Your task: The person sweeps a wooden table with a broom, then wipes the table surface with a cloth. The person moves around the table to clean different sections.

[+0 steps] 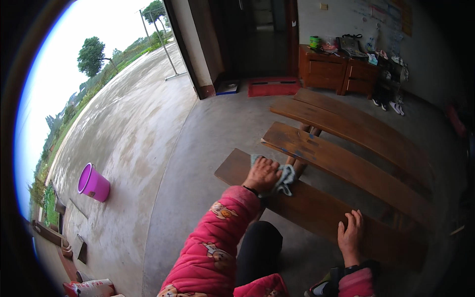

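Observation:
My left hand point(264, 173) presses a grey-green cloth point(286, 180) against the nearest wooden bench point(304, 204), close to that bench's left end. Its fingers are curled over the bunched cloth, part of which trails off to the right. Farther along the same bench, my right hand point(350, 233) rests on the seat with nothing in it, thumb apart from the fingers. Just beyond lies a second wooden bench point(326, 152), its end worn and marked with blue specks.
More brown benches point(334, 120) stand behind, running to the right. A pink-purple bucket point(97, 185) sits on the concrete at left. Wooden cabinets point(324, 70) line the back wall, with shoes point(397, 108) beside them. A red mat point(274, 89) lies before the dark doorway.

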`<action>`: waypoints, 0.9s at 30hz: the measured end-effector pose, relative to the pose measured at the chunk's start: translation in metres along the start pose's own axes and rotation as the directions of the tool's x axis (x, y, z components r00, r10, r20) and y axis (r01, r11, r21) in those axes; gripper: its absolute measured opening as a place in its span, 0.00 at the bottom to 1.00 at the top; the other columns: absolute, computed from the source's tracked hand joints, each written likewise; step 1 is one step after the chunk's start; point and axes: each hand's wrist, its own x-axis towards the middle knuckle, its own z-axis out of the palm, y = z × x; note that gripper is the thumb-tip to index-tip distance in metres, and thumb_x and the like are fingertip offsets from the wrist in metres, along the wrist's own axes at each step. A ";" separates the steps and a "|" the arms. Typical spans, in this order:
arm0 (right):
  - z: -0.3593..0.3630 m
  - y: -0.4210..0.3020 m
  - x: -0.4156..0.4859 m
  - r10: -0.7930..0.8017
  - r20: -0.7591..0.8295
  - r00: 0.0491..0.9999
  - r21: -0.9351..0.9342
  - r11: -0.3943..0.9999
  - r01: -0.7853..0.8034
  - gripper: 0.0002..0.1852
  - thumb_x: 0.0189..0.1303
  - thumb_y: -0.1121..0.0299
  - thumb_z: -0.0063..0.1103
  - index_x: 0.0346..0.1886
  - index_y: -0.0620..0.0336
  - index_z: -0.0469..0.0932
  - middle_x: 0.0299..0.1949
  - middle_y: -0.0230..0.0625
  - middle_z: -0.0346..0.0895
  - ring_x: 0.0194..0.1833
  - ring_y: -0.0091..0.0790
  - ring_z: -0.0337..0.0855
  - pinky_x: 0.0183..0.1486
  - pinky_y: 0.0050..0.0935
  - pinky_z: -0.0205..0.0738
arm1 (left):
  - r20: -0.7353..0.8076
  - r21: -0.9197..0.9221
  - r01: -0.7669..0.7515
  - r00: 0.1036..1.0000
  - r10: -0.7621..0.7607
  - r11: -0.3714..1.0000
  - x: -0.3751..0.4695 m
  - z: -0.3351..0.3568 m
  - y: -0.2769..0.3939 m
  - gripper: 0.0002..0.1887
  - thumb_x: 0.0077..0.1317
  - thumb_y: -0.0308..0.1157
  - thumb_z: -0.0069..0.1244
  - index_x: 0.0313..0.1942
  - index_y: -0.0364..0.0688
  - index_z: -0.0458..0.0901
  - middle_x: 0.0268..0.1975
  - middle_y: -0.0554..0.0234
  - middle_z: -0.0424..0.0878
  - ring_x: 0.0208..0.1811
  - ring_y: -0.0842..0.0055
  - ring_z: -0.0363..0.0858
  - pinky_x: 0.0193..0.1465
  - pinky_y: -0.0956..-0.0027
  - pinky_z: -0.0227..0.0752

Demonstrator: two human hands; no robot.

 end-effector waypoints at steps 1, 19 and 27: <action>0.005 -0.006 0.001 0.006 -0.019 1.000 -0.021 1.000 -0.006 0.17 0.57 0.72 0.59 0.51 0.63 0.73 0.61 0.47 0.65 0.67 0.53 0.60 0.68 0.48 0.57 | -0.029 0.069 -0.038 0.999 0.040 0.997 -0.004 -0.002 -0.021 0.14 0.66 0.42 0.44 0.36 0.40 0.78 0.37 0.55 0.78 0.46 0.61 0.75 0.59 0.57 0.61; 0.006 -0.011 0.009 0.056 -0.033 0.998 -0.146 0.987 -0.060 0.17 0.54 0.74 0.57 0.48 0.61 0.71 0.58 0.44 0.66 0.62 0.50 0.66 0.64 0.46 0.61 | 0.373 -0.315 0.625 0.774 -0.512 0.714 -0.032 -0.013 -0.158 0.23 0.71 0.46 0.39 0.58 0.40 0.72 0.50 0.38 0.80 0.55 0.47 0.75 0.56 0.52 0.69; 0.008 -0.011 0.010 0.034 -0.014 0.999 -0.180 0.983 -0.036 0.18 0.54 0.74 0.56 0.49 0.61 0.69 0.58 0.45 0.64 0.61 0.52 0.65 0.63 0.48 0.59 | 0.295 -0.201 0.706 0.704 -0.645 0.679 -0.078 -0.013 -0.157 0.24 0.70 0.49 0.38 0.38 0.35 0.79 0.39 0.36 0.82 0.45 0.43 0.78 0.49 0.48 0.70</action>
